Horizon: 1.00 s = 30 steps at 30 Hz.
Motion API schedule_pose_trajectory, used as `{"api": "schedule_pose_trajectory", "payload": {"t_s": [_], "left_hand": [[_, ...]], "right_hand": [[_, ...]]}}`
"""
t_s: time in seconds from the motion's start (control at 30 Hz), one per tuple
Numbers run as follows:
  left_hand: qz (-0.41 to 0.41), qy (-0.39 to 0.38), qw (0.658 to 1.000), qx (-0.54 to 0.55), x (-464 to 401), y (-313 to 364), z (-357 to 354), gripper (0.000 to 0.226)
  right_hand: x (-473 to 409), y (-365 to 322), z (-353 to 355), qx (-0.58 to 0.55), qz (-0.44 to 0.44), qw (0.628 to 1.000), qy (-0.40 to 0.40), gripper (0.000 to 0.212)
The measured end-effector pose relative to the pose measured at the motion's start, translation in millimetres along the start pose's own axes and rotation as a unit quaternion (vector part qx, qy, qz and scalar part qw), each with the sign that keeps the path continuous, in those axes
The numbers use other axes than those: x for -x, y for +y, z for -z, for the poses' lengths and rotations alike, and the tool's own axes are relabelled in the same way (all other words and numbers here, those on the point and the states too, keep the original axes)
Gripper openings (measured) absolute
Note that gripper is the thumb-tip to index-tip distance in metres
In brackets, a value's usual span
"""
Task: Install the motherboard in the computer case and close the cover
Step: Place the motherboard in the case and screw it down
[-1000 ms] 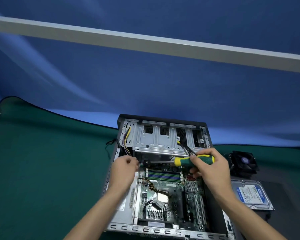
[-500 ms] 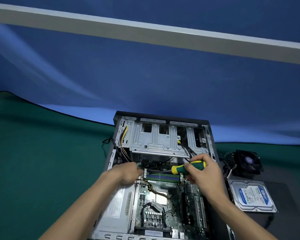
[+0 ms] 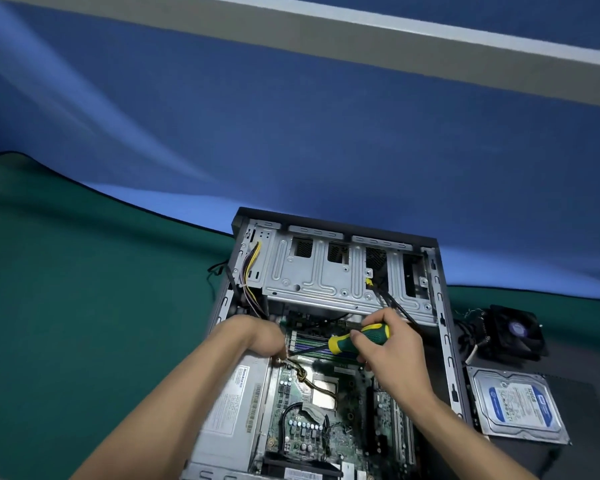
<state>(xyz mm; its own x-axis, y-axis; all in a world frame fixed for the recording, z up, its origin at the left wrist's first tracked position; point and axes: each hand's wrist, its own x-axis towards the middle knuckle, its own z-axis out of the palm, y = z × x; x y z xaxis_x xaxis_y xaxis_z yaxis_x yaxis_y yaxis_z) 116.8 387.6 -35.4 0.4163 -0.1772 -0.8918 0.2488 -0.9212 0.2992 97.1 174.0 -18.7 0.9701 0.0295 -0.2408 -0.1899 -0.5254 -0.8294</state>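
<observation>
Right hand grips screwdriver; left hand curled.

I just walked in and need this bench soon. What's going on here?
A person is working inside an open grey metal computer case lying on a green mat. The right hand grips a green-and-yellow-handled screwdriver, shaft angled down-left toward the green motherboard's top-left corner, where the left hand steadies something. No cover is on the case. A blue-labelled hard drive and black fan lie alongside.
</observation>
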Motion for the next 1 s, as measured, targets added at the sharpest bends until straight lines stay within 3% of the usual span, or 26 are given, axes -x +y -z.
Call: {"api": "schedule_pose_trajectory", "payload": {"t_s": [0.07, 0.27, 0.77, 1.0], "left_hand": [[0.012, -0.008, 1.000, -0.010, 0, 2, 1, 0.033], [0.036, 0.045, 0.998, 0.009, -6, 3, -1, 0.051], [0.057, 0.029, 0.998, -0.021, -23, -1, -1, 0.056], [0.060, 0.043, 0.997, -0.037, -25, -1, -1, 0.055]], "right_hand": [[-1, -1, -3, 0.011, 0.007, 1.000, -0.013, 0.019], [-2, -3, -8, 0.042, 0.031, 0.998, -0.029, 0.020], [7, -2, -16, 0.128, 0.111, 0.984, -0.048, 0.027], [8, -5, -18, 0.150, 0.135, 0.978, -0.056, 0.018]]}}
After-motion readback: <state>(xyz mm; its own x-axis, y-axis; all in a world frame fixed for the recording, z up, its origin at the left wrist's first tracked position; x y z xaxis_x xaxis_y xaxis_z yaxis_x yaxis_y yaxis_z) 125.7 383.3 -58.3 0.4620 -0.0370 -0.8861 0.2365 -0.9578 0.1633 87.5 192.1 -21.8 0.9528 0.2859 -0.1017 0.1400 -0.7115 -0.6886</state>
